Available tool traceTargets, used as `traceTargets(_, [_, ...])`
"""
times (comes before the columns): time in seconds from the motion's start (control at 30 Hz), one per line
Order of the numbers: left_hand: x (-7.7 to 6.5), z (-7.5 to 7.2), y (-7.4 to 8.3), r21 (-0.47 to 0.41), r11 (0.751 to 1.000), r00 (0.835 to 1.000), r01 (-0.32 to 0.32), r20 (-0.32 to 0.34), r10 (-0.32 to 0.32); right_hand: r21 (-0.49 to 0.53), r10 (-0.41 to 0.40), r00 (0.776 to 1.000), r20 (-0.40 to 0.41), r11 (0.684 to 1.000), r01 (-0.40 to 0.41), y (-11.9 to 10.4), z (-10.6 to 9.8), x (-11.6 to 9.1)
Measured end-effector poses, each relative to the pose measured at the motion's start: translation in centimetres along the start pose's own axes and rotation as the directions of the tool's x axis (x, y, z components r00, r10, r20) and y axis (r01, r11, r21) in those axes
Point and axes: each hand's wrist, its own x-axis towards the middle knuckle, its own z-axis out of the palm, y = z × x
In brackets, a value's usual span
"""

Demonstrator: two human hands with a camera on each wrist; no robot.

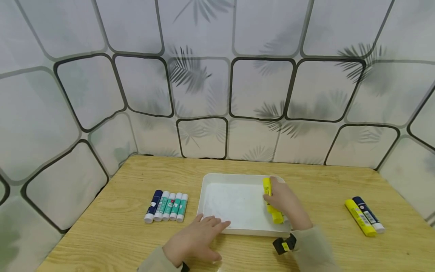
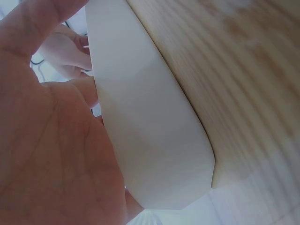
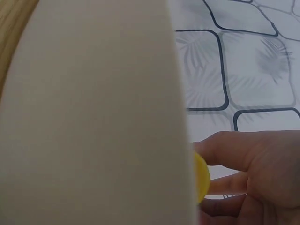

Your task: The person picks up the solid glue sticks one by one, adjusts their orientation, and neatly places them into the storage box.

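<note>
Yellow glue stick [image 1: 276, 215] gripped over the right end of a white tray [image 1: 234, 204]

Right hand [image 1: 284, 195] has its thumb and fingers curled round 1 yellow glue stick, which slants above the tray's floor, just inside the right wall; I cannot tell whether it touches the floor. Past the tray's wall, the right wrist view shows the stick's round end [image 3: 202, 178] between the fingers.

Left hand [image 1: 198, 238] is at the tray's near left corner, its fingers loosely straight and spread over the near rim, holding no glue stick.

Left of the tray, 5 glue sticks lie in a row: 1 dark blue stick [image 1: 154, 204], farthest from the tray, then 4 teal sticks [image 1: 172, 206] with white ends. Well to the right of the tray lie 2 more, side by side: a second yellow stick [image 1: 360, 218] and, on its far side, a navy stick [image 1: 368, 214].

Under the tray is a wooden table [image 1: 102, 226]; behind it hangs a leaf-patterned curtain [image 1: 204, 90].
</note>
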Motion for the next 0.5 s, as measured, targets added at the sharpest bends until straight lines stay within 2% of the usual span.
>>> traceTargets(0.5, [0.3,0.1,-0.2,-0.018,1.000,0.999,0.021,0.025,-0.021,-0.052,-0.006,0.999,0.031,0.999,0.007,-1.3,2.4,0.3])
